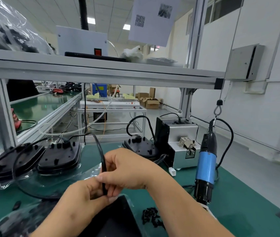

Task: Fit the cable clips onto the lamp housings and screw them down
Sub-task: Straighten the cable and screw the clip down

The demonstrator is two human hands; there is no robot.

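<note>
Closest to the camera, two bare forearms reach in over a black lamp housing [117, 218] lying at the near edge of a green workbench [238, 194]. Just above it the hands meet on a black cable [101, 151]. The left hand [88, 194] curls its fingers around the lower part of the cable. The right hand [127, 170] pinches the cable just above, with its thumb against the left hand. It cannot be seen whether a clip sits between the fingers.

The cable arcs up and back to the middle housing [59, 156] at the far edge of the bench. The left housing [11, 161] lies beside it, both on clear plastic wrap. The right housing [142, 147] rests against a grey metal feeder box [182, 134] at the far right corner.

A blue and black electric screwdriver [206, 168] hangs from a hook, tip down, over the right edge. A white sheet [153, 19] hanging overhead carries a QR code and a grey picture, with nothing on it readable.

A heap of small black parts [151, 218] lies near the front edge, right of the near housing. A small white connector [172, 171] lies by the feeder box.
</note>
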